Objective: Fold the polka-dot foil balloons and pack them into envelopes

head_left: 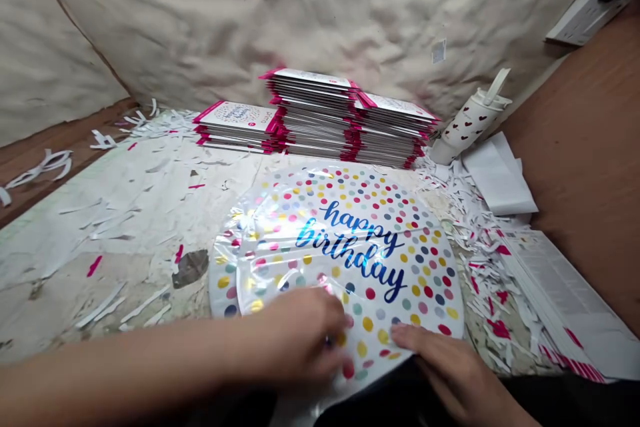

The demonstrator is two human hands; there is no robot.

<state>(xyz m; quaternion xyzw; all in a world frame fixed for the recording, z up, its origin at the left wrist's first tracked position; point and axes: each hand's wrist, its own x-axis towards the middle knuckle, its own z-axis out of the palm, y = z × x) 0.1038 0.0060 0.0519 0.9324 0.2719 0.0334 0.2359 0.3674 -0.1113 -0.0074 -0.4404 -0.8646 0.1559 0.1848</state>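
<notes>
A flat, round foil balloon [367,323] lies in front of me, white with coloured dots and blue "happy birthday" lettering. Its shiny film is creased, and a second rounded edge shows along the left side. My left hand [305,333] is over its lower middle, fingers curled down and smeared by motion; whether anything is between them is unclear. On the lower right edge rests my right hand [450,363], its fingers stretched out flat over the dotted film. The thumb of that hand is hidden.
Stacks of flat pink-edged packets [315,113] stand along the back wall. A white tumbler with hearts [470,123] leans beside folded white paper [500,177]. At right lies a pile of printed sleeves [555,293]. Paper strips [143,307] litter the worktable [120,213].
</notes>
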